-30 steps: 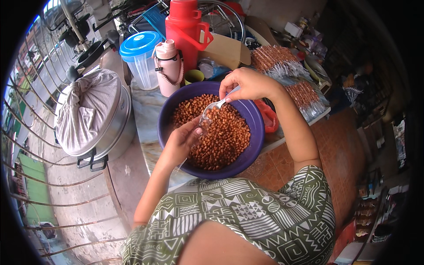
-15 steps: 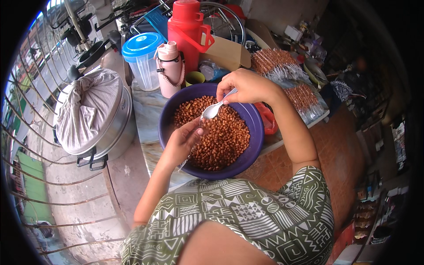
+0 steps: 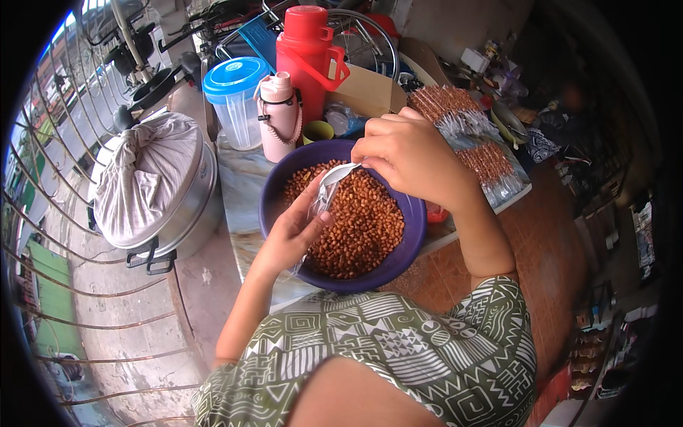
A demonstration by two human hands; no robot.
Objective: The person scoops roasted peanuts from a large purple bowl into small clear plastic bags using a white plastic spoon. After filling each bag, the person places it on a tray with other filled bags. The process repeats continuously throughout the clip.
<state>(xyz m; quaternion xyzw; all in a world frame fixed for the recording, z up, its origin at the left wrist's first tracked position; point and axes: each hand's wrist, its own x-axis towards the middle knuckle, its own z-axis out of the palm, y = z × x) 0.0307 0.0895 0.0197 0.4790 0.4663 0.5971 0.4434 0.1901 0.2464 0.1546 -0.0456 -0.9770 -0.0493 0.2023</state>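
Above the purple basin (image 3: 414, 238), the right hand (image 3: 405, 149) grips a white spoon (image 3: 340, 173) by its handle. The left hand (image 3: 295, 226) holds a clear plastic bag (image 3: 321, 201) between thumb and fingers. The spoon's bowl is at the bag's upper end; insertion depth cannot be determined. Brown nuts (image 3: 363, 235) lie in the basin, which stands on the table (image 3: 240, 188). Beyond it stand a pink bottle (image 3: 277, 117) and a red flask (image 3: 302, 60).
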